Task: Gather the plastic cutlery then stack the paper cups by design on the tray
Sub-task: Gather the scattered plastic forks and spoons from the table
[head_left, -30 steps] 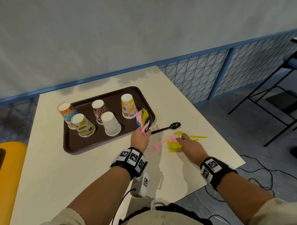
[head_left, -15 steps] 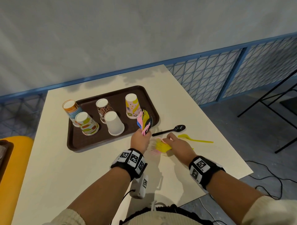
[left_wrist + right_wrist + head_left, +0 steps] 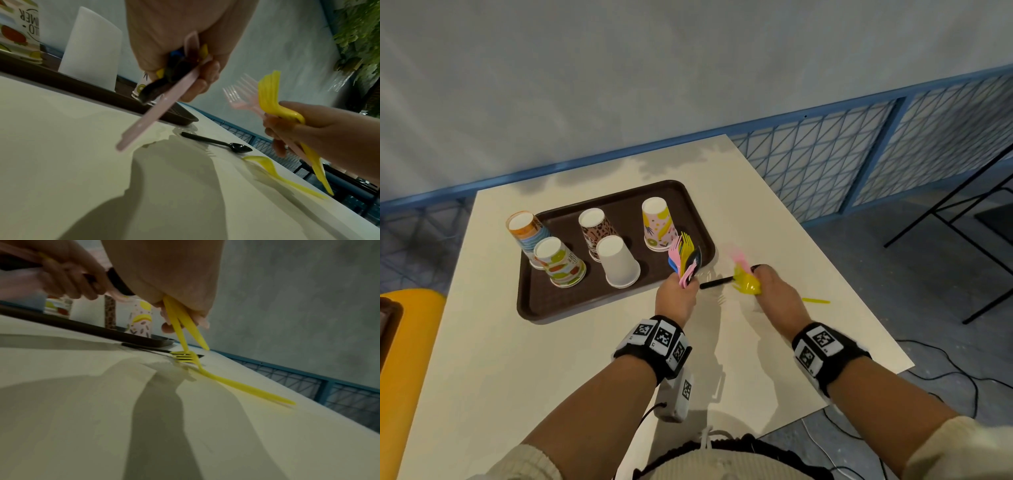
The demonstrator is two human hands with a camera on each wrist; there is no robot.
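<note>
Head view: each hand (image 3: 676,297) (image 3: 777,291) grips cutlery above cream table (image 3: 517,359), blurred.

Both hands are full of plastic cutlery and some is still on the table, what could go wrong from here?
1. The left hand grips a splayed cutlery bundle; adding more could let pieces slip out.
2. The right hand already holds yellow and pink forks, so picking up the black spoon or yellow fork may drop some.
3. The bundle sits close to the yellow-patterned cup and might tip it.
</note>
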